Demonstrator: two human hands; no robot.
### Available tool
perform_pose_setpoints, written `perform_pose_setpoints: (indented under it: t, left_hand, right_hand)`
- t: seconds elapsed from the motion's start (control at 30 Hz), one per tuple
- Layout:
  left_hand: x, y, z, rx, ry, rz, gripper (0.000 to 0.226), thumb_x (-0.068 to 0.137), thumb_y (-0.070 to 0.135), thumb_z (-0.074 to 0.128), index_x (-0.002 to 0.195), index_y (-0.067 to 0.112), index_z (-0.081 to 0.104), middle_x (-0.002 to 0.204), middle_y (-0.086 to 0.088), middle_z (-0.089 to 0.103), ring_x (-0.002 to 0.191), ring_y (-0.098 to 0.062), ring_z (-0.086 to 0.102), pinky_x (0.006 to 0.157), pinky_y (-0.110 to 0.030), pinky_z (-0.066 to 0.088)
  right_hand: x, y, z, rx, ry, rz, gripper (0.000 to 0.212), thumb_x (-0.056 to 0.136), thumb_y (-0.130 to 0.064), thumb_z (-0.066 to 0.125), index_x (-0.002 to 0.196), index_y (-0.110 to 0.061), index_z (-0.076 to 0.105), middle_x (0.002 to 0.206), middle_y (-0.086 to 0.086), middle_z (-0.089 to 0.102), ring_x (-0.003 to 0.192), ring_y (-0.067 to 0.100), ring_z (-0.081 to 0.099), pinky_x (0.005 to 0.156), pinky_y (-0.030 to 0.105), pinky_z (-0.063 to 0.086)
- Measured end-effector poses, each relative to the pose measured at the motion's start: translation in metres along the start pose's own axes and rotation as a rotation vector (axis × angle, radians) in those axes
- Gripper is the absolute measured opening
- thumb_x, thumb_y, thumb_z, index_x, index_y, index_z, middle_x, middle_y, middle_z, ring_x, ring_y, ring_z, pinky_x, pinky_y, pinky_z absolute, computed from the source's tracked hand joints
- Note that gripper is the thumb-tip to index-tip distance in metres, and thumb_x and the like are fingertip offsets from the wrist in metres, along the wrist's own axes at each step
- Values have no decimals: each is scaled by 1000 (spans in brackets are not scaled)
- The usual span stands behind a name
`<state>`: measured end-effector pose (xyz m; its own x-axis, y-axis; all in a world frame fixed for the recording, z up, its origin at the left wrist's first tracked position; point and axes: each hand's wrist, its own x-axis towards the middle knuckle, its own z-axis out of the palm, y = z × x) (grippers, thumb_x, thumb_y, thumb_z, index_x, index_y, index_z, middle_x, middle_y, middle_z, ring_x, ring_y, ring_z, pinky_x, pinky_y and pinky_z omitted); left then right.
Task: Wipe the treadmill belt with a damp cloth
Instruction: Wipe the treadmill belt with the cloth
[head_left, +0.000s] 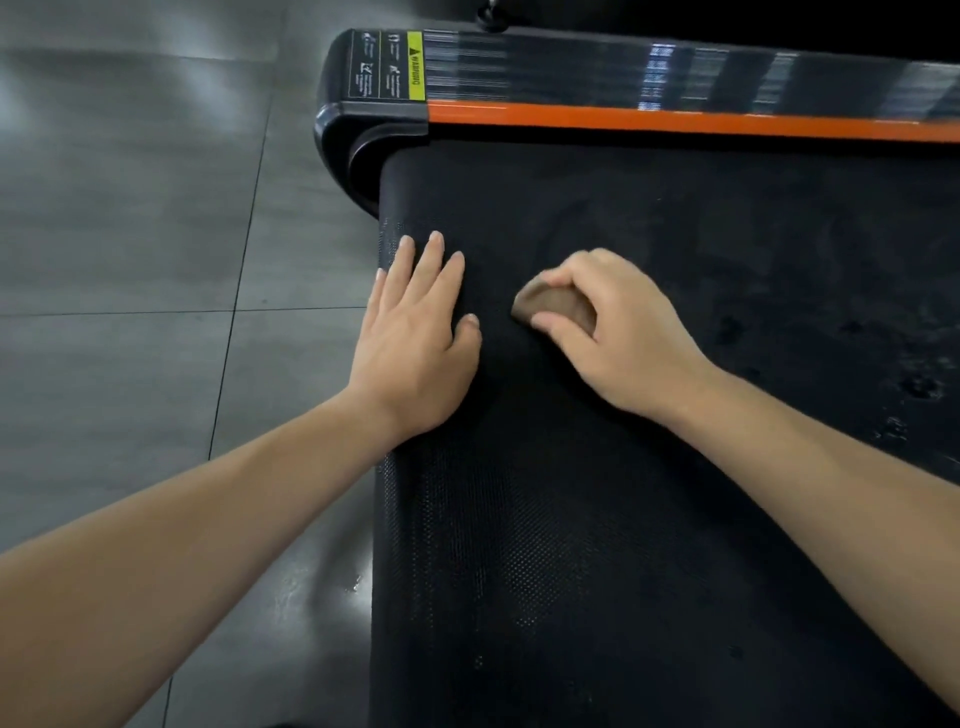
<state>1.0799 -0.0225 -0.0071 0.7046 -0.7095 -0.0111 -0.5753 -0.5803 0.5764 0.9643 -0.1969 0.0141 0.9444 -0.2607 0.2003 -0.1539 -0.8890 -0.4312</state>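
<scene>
Wiping step in hand, near the belt's front left corner.

We note the left hand (415, 332) lying flat on the treadmill belt (571, 519) by its left edge, fingers straight and spread. Its grip is open and holds nothing, and we read it as a brace. The right hand (618, 338) has its grip closed round a bunched brown cloth (550, 306), thumb and fingers curled over it. The cloth is pressed to the belt just beside the left hand. Past both hands run an orange strip (675, 122) and a black housing with a yellow warning label (415, 67); grey tiled floor (130, 260) lies to the left. Dark blotches (919, 387) mark the belt at far right, and we cannot tell whether they are damp or dirt. We judge the wipe mid-course, with much of the belt unreached. The next move calls for steady downward pressure and a sweep rightward across the width, cloth bunched under the palm.
</scene>
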Motion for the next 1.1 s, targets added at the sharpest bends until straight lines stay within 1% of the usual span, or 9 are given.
perform_pose_setpoints:
  t: [0.1,0.27,0.47,0.63,0.77,0.83,0.93,1.0,1.1]
  left_hand:
    - [8,2,-3,52,-7,-7,63,101,31,45,160,18,26,172,0,7,157,-19,-6,126,-41,1]
    - [30,6,-2,131,-19,-22,67,102,45,40,162,24,19,172,-1,0,157,-21,-11,127,-44,-3]
    - [29,5,3,172,1,-3,68,102,47,37,162,23,18,172,-4,0,157,-24,-11,127,-47,-2]
    - [29,3,4,160,9,0,71,97,50,32,162,23,20,172,-3,2,157,-23,-10,127,-45,-3]
    - [29,4,6,165,19,2,76,92,52,26,162,23,20,172,-3,2,157,-23,-10,127,-45,-3]
    - [28,3,6,169,19,5,75,93,52,26,162,23,20,172,-3,2,157,-23,-10,127,-45,-3]
    - [28,2,5,173,13,2,76,93,53,26,162,23,20,172,-2,2,157,-22,-10,128,-45,-3]
    - [29,3,6,178,10,1,76,92,53,25,162,24,19,172,-2,1,157,-22,-10,128,-45,-3]
    - [28,4,7,186,18,0,76,92,52,26,162,24,21,172,-3,3,157,-22,-9,127,-45,-3]
  right_hand:
    - [18,10,-6,-24,-26,-21,28,89,-37,66,111,-18,63,101,0,60,95,19,57,86,39,46]
    - [107,44,-1,-59,184,259,28,94,-37,64,115,-20,59,110,0,60,103,22,59,92,43,49]
    - [101,28,7,-47,41,30,27,92,-38,67,113,-22,61,108,0,60,102,18,56,88,36,46]
    - [153,51,7,-151,235,300,27,95,-38,63,114,-19,57,110,3,59,105,25,57,91,43,49]
    - [133,26,26,-50,112,37,26,93,-39,64,111,-21,61,108,-3,61,99,15,55,83,34,45]
    - [136,27,22,-55,90,-18,28,91,-40,66,110,-21,61,108,-2,60,101,15,54,83,34,45]
    - [156,49,7,-201,189,128,30,92,-41,67,111,-19,59,111,5,60,107,24,56,86,40,47]
    - [158,59,5,-184,246,248,31,93,-40,66,114,-19,58,112,4,60,107,25,57,86,39,48]
    - [136,50,13,-68,149,118,26,93,-39,66,111,-21,60,108,-2,61,99,16,55,82,32,44]
